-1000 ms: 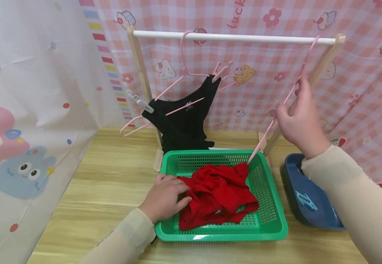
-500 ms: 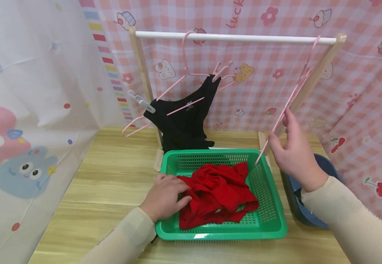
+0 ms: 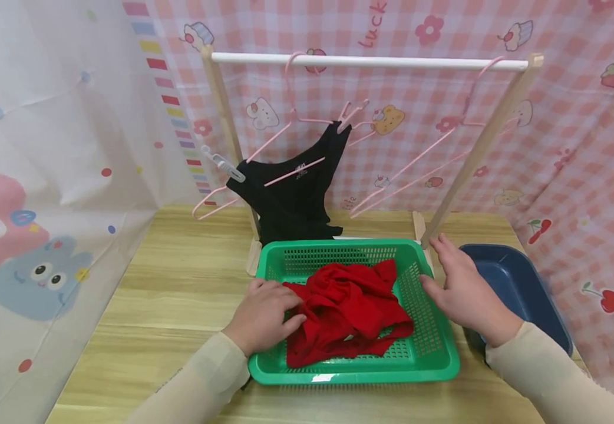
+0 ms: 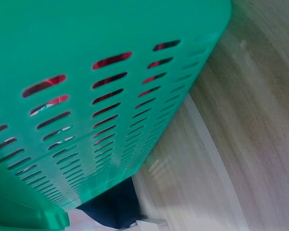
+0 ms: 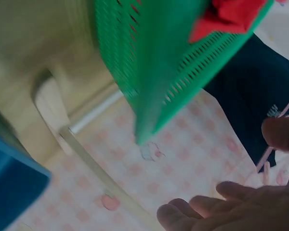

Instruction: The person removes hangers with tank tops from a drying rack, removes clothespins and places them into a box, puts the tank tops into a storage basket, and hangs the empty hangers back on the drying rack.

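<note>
Head view: L hand (image 3: 264, 318) at the L side of the green basket (image 3: 355, 378), fingers relaxed and slightly bent, tips on the L edge of the red cloth (image 3: 352, 306) — no grip seen. Cloth lies crumpled in the basket, between the two hands. R hand (image 3: 463, 288) spread, thumb apart from fingers, nothing held; it's at the basket's R rim, approx. between basket and blue tray (image 3: 519, 282); contact w/ rim can't be told. Cloth is left of the R hand, well apart from it. Pink hanger (image 3: 466, 112) hangs bare on the R end of the white rail (image 3: 370, 61), above and beyond the R hand. Black top (image 3: 299, 200) hangs on a 2nd hanger to the L, w/ grey clip (image 3: 227, 168) and pink clip (image 3: 345, 118) at its straps.

L wrist view: slotted basket wall fills most of the L side; red shows thru the slots, i.e. cloth behind the wall. Wood tabletop (image 4: 260, 120) to the R.

R wrist view: R hand in lower R corner, fingers extended, thumb well apart, nothing held — basket blurred, red cloth above the fingertips in frame, apart from them.
</note>
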### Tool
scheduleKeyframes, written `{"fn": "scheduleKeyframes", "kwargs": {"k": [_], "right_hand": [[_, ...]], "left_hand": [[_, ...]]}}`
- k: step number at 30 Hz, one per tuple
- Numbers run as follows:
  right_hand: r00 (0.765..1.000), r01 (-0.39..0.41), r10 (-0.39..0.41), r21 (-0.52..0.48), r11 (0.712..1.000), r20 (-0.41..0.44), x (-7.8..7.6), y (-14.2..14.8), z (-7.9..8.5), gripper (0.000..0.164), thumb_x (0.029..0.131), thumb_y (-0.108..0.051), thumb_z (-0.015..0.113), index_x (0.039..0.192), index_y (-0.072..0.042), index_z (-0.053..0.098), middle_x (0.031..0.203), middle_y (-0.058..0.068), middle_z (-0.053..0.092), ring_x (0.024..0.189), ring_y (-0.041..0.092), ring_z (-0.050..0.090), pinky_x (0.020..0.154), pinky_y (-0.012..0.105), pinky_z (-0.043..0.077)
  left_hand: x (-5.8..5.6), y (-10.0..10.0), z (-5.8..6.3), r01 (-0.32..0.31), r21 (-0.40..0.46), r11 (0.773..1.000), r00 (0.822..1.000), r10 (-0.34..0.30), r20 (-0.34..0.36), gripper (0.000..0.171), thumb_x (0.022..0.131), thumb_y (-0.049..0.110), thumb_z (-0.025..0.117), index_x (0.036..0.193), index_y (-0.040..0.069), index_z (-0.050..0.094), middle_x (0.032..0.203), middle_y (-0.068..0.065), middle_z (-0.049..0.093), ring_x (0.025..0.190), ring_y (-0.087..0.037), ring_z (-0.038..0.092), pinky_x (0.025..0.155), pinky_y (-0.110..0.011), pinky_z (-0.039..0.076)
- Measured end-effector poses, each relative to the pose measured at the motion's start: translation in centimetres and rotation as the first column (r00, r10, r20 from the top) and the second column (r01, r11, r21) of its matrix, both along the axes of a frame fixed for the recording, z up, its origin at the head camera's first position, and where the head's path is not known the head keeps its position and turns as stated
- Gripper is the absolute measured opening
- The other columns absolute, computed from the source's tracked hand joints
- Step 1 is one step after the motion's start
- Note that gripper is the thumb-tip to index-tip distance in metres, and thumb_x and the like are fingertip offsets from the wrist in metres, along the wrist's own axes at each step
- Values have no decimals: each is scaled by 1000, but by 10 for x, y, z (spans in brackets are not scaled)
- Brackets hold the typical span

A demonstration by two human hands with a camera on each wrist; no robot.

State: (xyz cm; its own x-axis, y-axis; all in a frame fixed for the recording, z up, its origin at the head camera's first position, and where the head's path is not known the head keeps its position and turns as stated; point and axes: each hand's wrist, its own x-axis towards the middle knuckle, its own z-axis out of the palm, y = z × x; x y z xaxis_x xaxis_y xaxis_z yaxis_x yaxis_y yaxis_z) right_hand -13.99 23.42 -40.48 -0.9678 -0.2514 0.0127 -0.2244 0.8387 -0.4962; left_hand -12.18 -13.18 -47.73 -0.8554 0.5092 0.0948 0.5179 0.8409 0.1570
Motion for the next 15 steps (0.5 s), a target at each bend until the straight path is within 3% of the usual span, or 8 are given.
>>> {"fn": "scheduleKeyframes", "kwargs": {"k": [6,11,15], "right_hand": [[997,-57,51,119,991,53,6,0,-34,77,87,-32,61,146,-3,21,153,24,10,134,50,15,101,64,23],[996,-80,68,207,975,61,11,0,-59,79,85,-34,63,145,-2,23,154,21,0,130,54,20,101,63,25],[998,-55,45,197,979,52,12,-2,-68,79,84,-34,64,146,-4,24,155,16,-9,130,55,20,102,63,23]], "left_hand": [[0,0,-1,-4,-4,1000,1000,4,5,35,86,55,52,106,29,65,108,13,64,102,-11,52,91,-39,27],[0,0,-1,1,10,1000,1000,-1,-1,34,86,54,52,105,29,65,107,13,64,101,-11,53,91,-39,27],[0,-1,-1,1,18,1000,1000,-1,-13,34,86,54,52,105,29,65,107,14,64,101,-11,53,91,-39,28]]}}
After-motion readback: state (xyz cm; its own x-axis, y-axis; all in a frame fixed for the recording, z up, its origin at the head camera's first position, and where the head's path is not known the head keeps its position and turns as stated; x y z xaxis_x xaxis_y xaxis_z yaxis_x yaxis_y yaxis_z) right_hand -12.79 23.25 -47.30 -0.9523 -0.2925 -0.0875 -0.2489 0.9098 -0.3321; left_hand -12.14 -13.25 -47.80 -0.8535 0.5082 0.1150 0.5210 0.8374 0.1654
